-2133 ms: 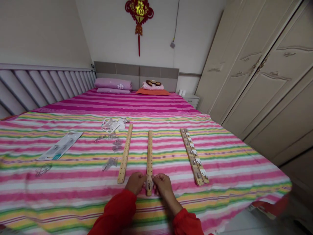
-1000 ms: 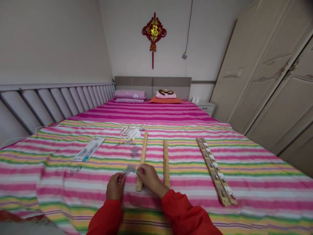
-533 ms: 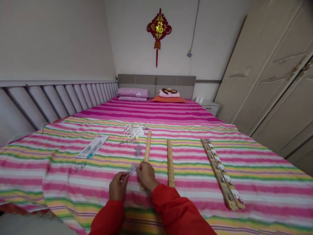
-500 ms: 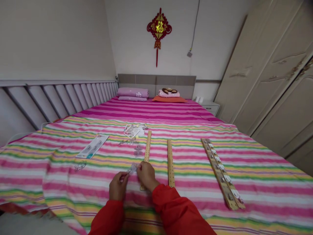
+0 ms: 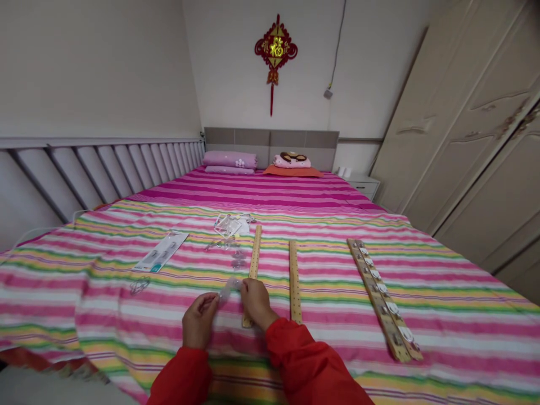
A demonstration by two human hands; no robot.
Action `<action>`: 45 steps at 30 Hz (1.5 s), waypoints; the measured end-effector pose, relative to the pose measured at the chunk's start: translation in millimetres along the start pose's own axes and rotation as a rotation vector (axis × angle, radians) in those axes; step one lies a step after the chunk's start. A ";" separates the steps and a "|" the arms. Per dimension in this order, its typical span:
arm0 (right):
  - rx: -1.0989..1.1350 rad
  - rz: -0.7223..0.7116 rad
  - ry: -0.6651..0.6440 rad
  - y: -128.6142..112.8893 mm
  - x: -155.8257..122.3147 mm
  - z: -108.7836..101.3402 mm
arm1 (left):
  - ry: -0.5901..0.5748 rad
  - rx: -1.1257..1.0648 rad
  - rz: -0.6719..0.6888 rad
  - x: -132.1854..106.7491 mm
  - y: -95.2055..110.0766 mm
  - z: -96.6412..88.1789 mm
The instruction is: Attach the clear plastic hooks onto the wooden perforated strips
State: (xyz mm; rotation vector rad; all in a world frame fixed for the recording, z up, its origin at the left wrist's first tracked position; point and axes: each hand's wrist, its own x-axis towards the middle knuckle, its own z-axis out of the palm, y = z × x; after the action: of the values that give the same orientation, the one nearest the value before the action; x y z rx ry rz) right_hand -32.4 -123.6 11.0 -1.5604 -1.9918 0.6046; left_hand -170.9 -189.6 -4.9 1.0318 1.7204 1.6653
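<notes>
Clock directions are read from the clear plastic piece, with 12 o'clock at the headboard. At 9 o'clock, wire loops lie on the striped cloth. At 10 o'clock, a flat white pack with a teal corner lies at a slant. At 7 to 8 o'clock, the left hand has thumb and fingertips pinched on the near end of the piece, which is blurred and spans both hands. At 12 o'clock lie small clear parts and, beyond them, a pile of cards. At 4 o'clock, the right hand, fingers curled, pinches the other end and partly covers the first wooden strip. At 3 o'clock lie the second wooden strip and, farther out, paired strips bearing fittings.
</notes>
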 end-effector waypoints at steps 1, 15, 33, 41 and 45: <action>0.026 0.002 0.012 0.5 0.1 -0.9 | -0.007 -0.003 0.011 -1.5 3.1 0.7; 1.034 0.064 0.014 14.6 -55.7 -41.7 | -0.059 -0.202 -0.071 -33.9 45.7 32.3; 1.142 0.183 0.159 75.7 -85.7 -99.2 | -0.406 -0.089 0.014 -86.7 66.8 92.6; 1.085 0.147 0.012 104.9 -78.2 -116.0 | -0.568 -0.132 -0.071 -68.1 59.5 116.4; 1.148 0.204 0.012 112.6 -71.4 -112.2 | -0.623 -0.177 -0.113 -65.2 53.1 130.4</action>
State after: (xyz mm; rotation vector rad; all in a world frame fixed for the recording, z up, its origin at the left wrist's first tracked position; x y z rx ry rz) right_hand 136.9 -164.5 14.4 -0.9842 -1.0499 1.4618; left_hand -20.1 -169.2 25.4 1.1830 1.1772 1.2194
